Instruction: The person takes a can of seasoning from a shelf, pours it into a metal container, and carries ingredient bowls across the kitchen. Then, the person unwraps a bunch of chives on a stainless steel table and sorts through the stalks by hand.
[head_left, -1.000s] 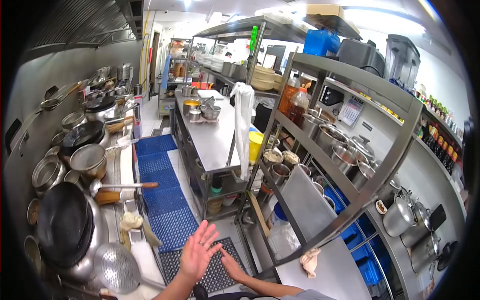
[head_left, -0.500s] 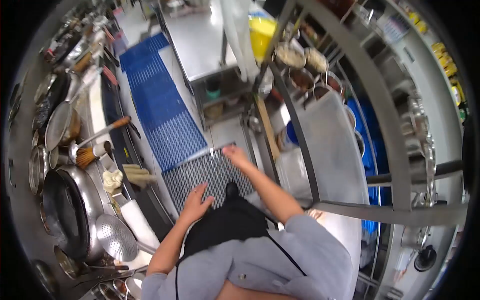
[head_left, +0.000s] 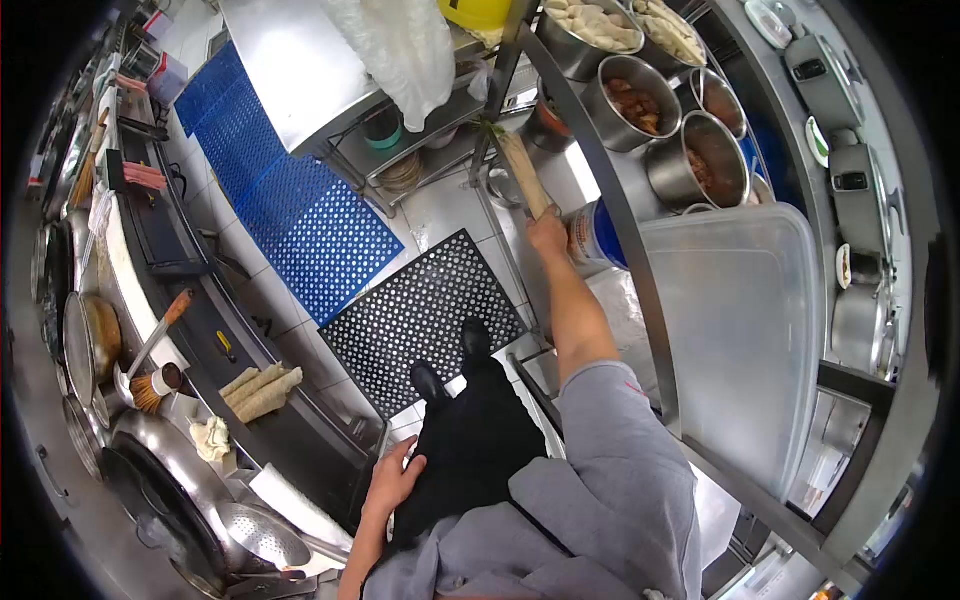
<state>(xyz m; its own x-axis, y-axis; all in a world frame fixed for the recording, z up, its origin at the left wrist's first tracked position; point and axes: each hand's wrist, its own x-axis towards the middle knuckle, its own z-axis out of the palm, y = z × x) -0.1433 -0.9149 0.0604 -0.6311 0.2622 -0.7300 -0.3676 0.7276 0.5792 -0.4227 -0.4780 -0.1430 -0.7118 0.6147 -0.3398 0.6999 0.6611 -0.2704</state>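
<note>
Reaching to between one and two o'clock with the right hand [head_left: 546, 232], touching the near end of a long pale plank-like piece [head_left: 520, 170]; cannot tell whether clenched around it or only pressed to it. Half a second ago, hovering over the black mat [head_left: 420, 300] with that hand, apart from the piece; now in contact. Lying between twelve and one o'clock with the piece: just past the hand, near a blue-lidded tub [head_left: 588, 238] at two o'clock. Keeping the left hand [head_left: 392, 482] at seven o'clock beside the black trousers [head_left: 470, 435], holding nothing, with fingers loosely bent; lowered since the earlier frame from above the mat. Standing on the mat with both shoes [head_left: 476, 338] now visible, against one before. Seeing metal pots [head_left: 667, 187] of food larger and clearer at one o'clock, and folded tan cloths [head_left: 265, 393] at eight o'clock.
</note>
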